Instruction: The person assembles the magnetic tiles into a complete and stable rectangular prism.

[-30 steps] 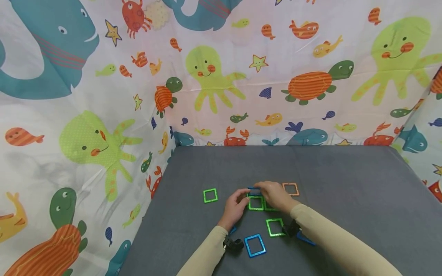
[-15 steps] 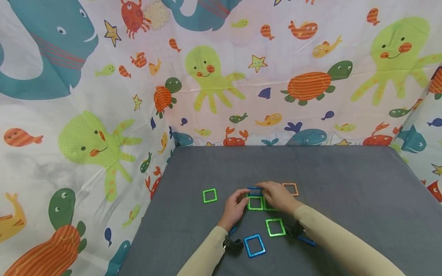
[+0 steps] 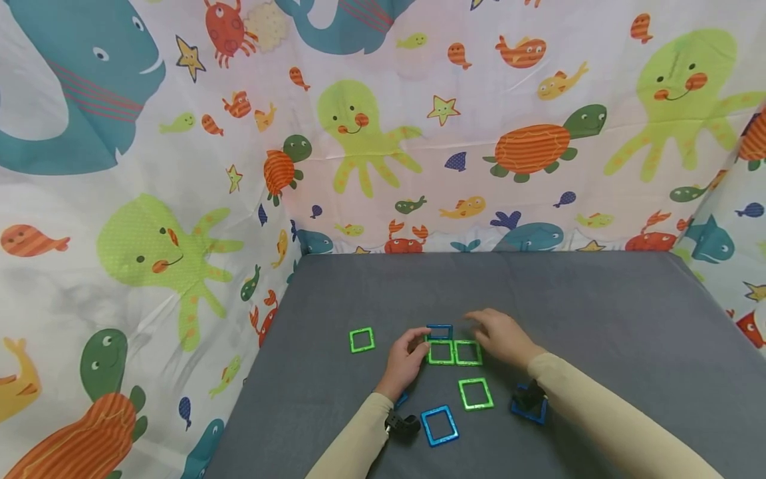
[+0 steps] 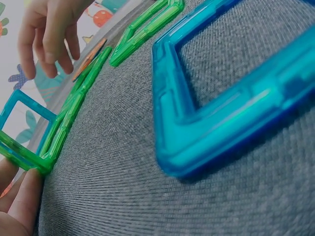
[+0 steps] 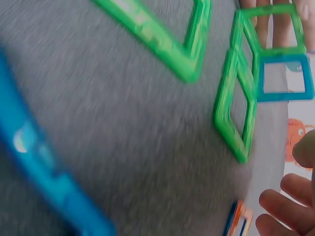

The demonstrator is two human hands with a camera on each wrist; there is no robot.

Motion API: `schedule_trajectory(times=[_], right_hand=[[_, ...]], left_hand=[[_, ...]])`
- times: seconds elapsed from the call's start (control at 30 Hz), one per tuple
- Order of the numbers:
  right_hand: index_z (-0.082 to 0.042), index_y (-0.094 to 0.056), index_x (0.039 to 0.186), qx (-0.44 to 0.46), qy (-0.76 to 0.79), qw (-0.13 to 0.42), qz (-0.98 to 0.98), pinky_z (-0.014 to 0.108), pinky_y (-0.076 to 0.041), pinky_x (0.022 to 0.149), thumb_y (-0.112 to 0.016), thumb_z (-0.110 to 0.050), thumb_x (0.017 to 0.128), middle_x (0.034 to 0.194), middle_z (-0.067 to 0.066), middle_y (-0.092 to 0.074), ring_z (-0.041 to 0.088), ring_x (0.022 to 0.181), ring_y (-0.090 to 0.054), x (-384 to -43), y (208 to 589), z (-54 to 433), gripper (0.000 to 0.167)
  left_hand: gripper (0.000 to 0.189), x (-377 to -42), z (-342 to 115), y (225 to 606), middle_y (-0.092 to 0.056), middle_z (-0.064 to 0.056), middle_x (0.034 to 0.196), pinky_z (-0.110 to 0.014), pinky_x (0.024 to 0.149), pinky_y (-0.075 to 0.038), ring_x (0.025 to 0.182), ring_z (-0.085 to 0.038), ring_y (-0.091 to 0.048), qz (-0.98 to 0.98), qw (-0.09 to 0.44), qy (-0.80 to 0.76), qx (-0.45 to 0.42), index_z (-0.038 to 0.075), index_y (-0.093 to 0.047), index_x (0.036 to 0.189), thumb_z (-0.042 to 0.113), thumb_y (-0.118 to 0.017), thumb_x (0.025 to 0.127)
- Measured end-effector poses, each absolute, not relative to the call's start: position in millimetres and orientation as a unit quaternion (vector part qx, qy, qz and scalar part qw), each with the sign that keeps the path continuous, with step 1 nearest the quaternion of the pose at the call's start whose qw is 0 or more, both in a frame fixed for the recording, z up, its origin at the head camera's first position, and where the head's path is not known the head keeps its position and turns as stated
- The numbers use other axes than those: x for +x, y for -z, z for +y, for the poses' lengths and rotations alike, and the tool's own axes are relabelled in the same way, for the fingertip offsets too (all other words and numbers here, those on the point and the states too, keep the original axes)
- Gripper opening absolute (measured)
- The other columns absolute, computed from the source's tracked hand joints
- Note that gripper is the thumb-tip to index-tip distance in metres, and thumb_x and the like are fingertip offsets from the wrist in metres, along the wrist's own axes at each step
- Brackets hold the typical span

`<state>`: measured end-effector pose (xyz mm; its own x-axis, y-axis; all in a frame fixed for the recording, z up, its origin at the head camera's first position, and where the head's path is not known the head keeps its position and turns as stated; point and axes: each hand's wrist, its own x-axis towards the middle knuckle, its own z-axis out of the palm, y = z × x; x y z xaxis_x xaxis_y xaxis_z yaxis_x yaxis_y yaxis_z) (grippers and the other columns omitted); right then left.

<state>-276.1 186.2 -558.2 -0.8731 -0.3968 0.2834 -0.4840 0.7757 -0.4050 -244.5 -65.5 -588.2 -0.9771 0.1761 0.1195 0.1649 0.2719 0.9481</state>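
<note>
Two green square magnetic tiles (image 3: 468,364) lie flat side by side in the head view. A blue magnetic tile (image 5: 285,98) stands upright along the back edge of the left one. At that tile's left edge stands an upright green magnetic tile (image 5: 280,50), which shows nearly edge-on from the left wrist. My left hand (image 3: 404,360) holds this green tile from its outer side, the fingertips at its frame. My right hand (image 3: 504,336) hovers right of the joined tiles, fingers loosely extended, touching no tile.
Loose on the grey cloth table (image 3: 598,319) lie a green tile (image 3: 362,340) at left, another green tile (image 3: 476,394) in front, and a blue tile (image 3: 439,426). One blue tile (image 3: 529,418) sits under the right wrist. An orange tile (image 5: 242,216) lies near the right hand. Sea-animal curtains surround the table.
My right hand has let go of the upright blue tile and moved right, uncovering the right flat green tile and covering the orange one. The blue tile stays standing; my left hand keeps its place.
</note>
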Motion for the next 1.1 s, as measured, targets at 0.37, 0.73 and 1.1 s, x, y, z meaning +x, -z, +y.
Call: schedule_trajectory(times=[0.37,0.73,1.1], right_hand=[[-0.003,-0.073,0.117,0.233,-0.202,0.132,-0.942,0.052,-0.056,0.085,-0.070,-0.005,0.088,0.112,0.017,-0.070,0.034,0.101,-0.069,-278.7,569.1,215.6,0.029],[0.000,-0.070,0.124,0.227,-0.203,0.088,-0.948,0.062,-0.052,0.092,-0.066,0.002,0.082,0.130,0.031,-0.063,0.050,0.116,-0.062,-276.2,568.2,229.7,0.041],[-0.005,-0.072,0.125,0.264,-0.182,0.090,-0.943,0.060,-0.055,0.086,-0.060,0.007,0.088,0.127,0.029,-0.065,0.049,0.113,-0.065,-272.9,566.1,233.3,0.040]], left_hand=[[0.034,-244.2,-66.4,589.0,-0.065,-0.007,0.140,-0.051,0.109,-0.047,0.131,-0.029,-0.061,0.795,0.011,-0.597,0.106,0.012,-0.065,0.135,0.019,-0.058,0.103],[0.033,-243.2,-65.6,586.7,-0.064,-0.007,0.140,-0.048,0.109,-0.048,0.132,-0.028,-0.061,0.798,0.012,-0.594,0.100,0.014,-0.065,0.135,0.018,-0.058,0.103],[0.033,-243.6,-67.0,589.0,-0.064,-0.007,0.141,-0.050,0.109,-0.048,0.132,-0.028,-0.060,0.795,0.014,-0.598,0.104,0.014,-0.064,0.136,0.020,-0.057,0.104]])
